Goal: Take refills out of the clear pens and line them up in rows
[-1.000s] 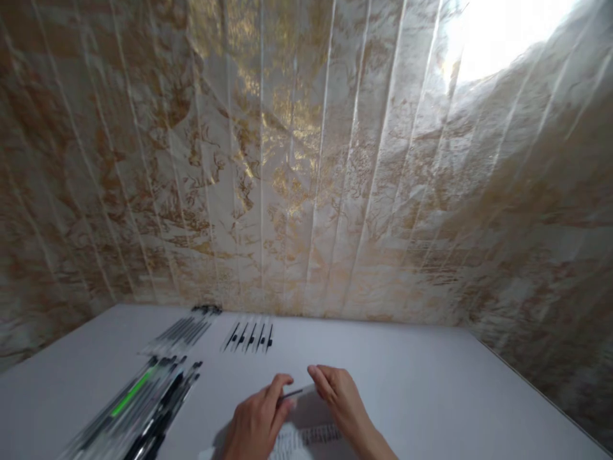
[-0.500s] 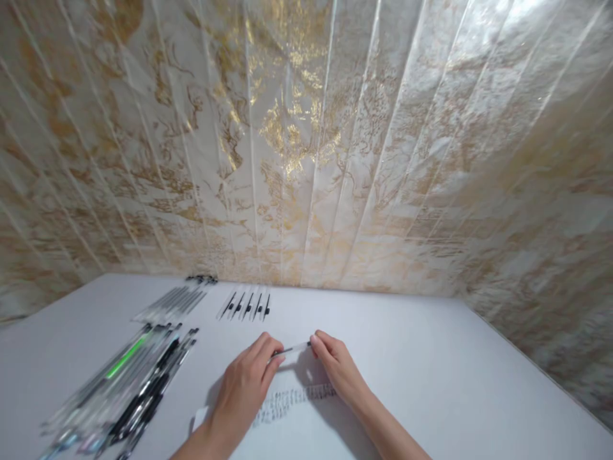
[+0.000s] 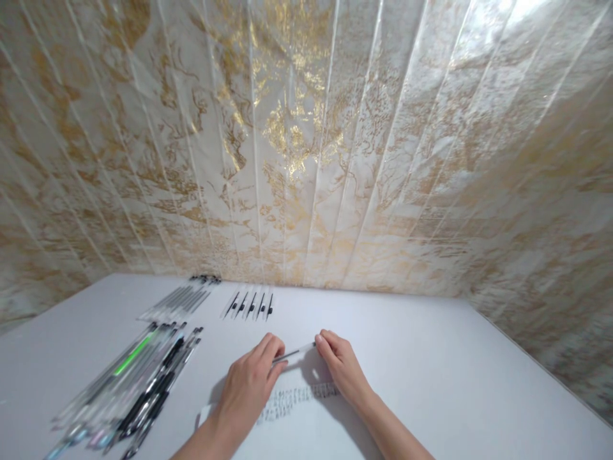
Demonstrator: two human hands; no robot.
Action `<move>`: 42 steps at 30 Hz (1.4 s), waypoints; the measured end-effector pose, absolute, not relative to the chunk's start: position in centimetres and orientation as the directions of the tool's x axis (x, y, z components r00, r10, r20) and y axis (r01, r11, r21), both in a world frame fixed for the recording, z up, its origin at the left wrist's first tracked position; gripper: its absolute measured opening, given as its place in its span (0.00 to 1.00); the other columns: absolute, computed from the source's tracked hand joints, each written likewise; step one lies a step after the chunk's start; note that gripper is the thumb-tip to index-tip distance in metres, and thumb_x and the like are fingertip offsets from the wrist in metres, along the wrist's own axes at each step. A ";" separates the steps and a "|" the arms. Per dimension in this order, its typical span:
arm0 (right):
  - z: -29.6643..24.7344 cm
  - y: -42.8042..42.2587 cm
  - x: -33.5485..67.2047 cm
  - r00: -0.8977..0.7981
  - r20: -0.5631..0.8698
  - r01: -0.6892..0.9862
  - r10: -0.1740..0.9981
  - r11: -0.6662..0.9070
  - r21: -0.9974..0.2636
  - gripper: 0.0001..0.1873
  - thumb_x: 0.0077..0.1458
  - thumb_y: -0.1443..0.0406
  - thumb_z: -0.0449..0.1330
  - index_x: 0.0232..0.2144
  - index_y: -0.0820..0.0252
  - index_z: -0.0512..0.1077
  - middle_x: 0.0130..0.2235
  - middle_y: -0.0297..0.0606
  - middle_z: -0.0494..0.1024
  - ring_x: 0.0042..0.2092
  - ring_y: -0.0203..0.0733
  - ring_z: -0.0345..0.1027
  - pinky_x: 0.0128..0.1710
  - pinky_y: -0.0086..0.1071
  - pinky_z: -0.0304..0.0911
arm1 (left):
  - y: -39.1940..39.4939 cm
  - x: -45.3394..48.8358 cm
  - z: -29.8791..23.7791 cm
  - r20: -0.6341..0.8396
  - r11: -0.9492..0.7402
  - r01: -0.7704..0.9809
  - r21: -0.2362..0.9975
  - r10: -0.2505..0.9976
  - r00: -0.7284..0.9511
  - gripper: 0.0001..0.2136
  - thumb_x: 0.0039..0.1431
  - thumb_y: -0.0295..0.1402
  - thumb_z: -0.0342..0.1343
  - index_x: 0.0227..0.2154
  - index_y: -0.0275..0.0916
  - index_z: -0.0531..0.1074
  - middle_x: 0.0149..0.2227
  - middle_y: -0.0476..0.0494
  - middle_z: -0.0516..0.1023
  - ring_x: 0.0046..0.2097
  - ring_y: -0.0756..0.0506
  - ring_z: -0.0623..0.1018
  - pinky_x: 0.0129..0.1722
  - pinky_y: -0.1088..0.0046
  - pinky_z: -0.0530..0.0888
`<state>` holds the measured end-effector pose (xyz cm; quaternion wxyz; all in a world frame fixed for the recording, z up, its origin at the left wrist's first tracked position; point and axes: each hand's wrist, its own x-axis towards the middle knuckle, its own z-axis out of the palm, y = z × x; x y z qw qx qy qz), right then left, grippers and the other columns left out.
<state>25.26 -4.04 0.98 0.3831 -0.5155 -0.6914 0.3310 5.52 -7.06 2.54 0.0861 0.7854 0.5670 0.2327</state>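
Note:
A slim pen (image 3: 293,352), part dark and part see-through with a black end, spans the gap between my two hands above the table. My left hand (image 3: 252,377) pinches its left part between thumb and fingers, which hide that end. At the black right end, the closed thumb and fingers of my right hand (image 3: 339,361) grip it. Below both hands lies a white sheet of paper (image 3: 297,437) with rows of dark handwriting. Whether the pen's parts are joined or separating, I cannot tell.
Left of my hands lies a pile of pens (image 3: 134,390), clear, black and one bright green. Behind it are several thin grey refills (image 3: 177,303) and small black pieces (image 3: 205,279). Several dark slim parts (image 3: 251,306) stand in a row. A gold-patterned curtain (image 3: 297,160) borders the white table (image 3: 421,370).
My right hand has shifted slightly right, and more of the pen's dark part shows beside my left fingers. The whole view has moved a little.

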 end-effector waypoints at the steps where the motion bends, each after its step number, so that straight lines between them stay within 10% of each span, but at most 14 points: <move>1: 0.9 -4.0 25.3 -0.162 0.179 0.446 0.970 0.234 -0.864 0.23 0.61 0.50 0.45 0.19 0.56 0.52 0.23 0.28 0.55 0.27 0.36 0.50 0.29 0.31 0.46 | -7.0 5.5 2.6 0.270 -0.358 0.854 0.377 0.925 0.269 0.03 0.61 0.27 0.50 0.34 0.42 0.66 0.35 0.52 0.74 0.34 0.48 0.78 0.32 0.74 0.69; 9: 0.5 -3.7 25.4 -0.128 0.176 0.365 0.976 0.211 -0.907 0.21 0.59 0.50 0.47 0.20 0.56 0.54 0.22 0.27 0.54 0.27 0.36 0.49 0.28 0.30 0.46 | -6.6 5.3 1.7 0.222 -0.316 0.881 0.351 0.943 0.249 0.09 0.63 0.29 0.51 0.46 0.43 0.67 0.40 0.48 0.75 0.39 0.46 0.79 0.36 0.74 0.72; 28: 0.6 -3.4 25.6 -0.073 0.224 0.239 0.972 0.236 -0.942 0.19 0.58 0.52 0.51 0.22 0.57 0.62 0.23 0.30 0.59 0.29 0.37 0.52 0.30 0.31 0.49 | -6.2 5.0 1.1 0.329 -0.379 0.852 0.361 0.907 0.264 0.11 0.64 0.28 0.43 0.30 0.43 0.69 0.30 0.50 0.76 0.32 0.46 0.78 0.31 0.72 0.70; 42: 1.2 -3.9 25.7 -0.124 0.211 0.212 0.970 0.234 -0.949 0.14 0.58 0.55 0.53 0.33 0.59 0.70 0.29 0.32 0.68 0.30 0.37 0.57 0.32 0.31 0.53 | -6.6 5.4 1.7 0.208 -0.298 0.830 0.471 0.952 0.224 0.09 0.64 0.26 0.42 0.39 0.42 0.66 0.38 0.44 0.77 0.41 0.45 0.78 0.40 0.69 0.72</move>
